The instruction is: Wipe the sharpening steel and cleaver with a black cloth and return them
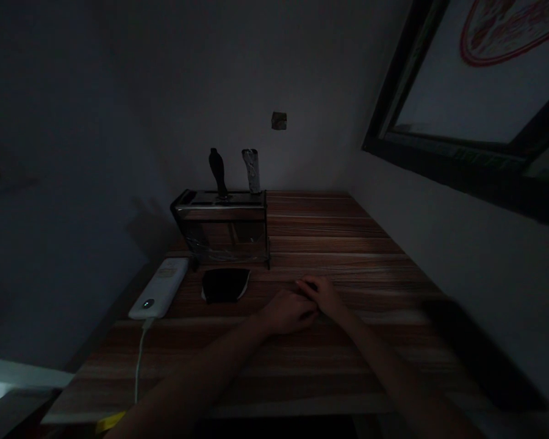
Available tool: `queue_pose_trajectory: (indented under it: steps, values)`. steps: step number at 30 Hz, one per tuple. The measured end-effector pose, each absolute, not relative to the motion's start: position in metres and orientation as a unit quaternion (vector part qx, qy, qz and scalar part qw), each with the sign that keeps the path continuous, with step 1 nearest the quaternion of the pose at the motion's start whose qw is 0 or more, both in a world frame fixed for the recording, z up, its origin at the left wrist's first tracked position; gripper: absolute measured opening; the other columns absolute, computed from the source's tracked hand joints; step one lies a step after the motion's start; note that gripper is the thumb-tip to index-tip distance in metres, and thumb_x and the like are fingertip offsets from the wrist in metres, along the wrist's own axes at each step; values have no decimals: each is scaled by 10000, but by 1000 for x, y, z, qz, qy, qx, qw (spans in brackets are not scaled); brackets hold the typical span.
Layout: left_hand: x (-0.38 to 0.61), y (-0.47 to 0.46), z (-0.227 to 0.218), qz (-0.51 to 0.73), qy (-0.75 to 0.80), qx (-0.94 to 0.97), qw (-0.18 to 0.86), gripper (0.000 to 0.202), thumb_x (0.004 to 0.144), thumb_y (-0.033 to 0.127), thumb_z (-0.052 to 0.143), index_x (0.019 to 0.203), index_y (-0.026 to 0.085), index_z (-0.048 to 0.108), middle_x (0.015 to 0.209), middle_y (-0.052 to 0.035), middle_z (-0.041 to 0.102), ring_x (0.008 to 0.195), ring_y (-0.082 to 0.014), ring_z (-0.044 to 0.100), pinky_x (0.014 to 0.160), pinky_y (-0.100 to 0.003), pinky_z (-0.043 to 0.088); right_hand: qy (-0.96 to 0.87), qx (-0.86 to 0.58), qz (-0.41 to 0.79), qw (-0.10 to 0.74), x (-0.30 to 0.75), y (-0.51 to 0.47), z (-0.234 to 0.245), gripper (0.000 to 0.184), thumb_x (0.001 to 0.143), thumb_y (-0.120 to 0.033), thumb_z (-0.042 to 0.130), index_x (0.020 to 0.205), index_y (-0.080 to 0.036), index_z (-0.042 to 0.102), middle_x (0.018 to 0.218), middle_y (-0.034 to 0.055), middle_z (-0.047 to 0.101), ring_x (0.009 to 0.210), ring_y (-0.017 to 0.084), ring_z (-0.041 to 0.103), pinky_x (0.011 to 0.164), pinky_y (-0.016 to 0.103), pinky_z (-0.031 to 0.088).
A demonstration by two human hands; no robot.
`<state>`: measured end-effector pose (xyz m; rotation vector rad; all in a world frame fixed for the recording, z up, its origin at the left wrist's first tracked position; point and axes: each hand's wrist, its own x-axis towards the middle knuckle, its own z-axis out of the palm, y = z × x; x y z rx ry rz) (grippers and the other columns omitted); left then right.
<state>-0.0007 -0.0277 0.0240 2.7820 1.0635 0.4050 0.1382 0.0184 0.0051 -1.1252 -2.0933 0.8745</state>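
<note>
The room is very dark. Both my forearms reach over a wooden table (338, 238), and my hands meet near its middle. My left hand (289, 312) is curled, with its knuckles up and its fingers against my right hand. My right hand (319, 291) rests on the tabletop, fingers bent and closed. Something small may lie between the fingertips, but it is too dark to make out. A black flat object (225, 285) lies just left of my hands.
A white power bank (160, 288) with a cable (139, 360) lies at the table's left edge. A knife block (223, 227) with two handles stands at the back. A dark blurred shape (480, 353) lies at the right. A framed picture (480, 85) hangs on the right wall.
</note>
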Motion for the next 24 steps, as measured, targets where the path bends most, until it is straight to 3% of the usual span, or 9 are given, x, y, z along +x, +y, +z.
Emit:
queue_pose_trajectory:
  steps: [14,19,24]
  values:
    - [-1,-22,20,161,380,892,183,177,809,236,437,778,166,596,762,-19,632,660,-107,559,590,-187,380,-777,-422,335,326,140,25,-1,343,800,-435,440,713,-154,617,692,24,633,687,161,563,645,260,405]
    - [-22,-30,40,175,373,883,224,176,817,234,427,809,162,587,770,-4,614,677,-94,544,631,-180,382,-779,-420,334,325,140,25,0,357,800,-440,429,671,-154,599,644,10,614,643,143,544,609,250,412]
    - [-78,-37,74,251,447,831,213,248,829,330,406,860,159,583,748,-3,595,665,-99,527,618,-189,390,-779,-393,386,298,141,27,4,376,810,-448,401,681,-149,590,589,9,588,541,120,529,532,233,417]
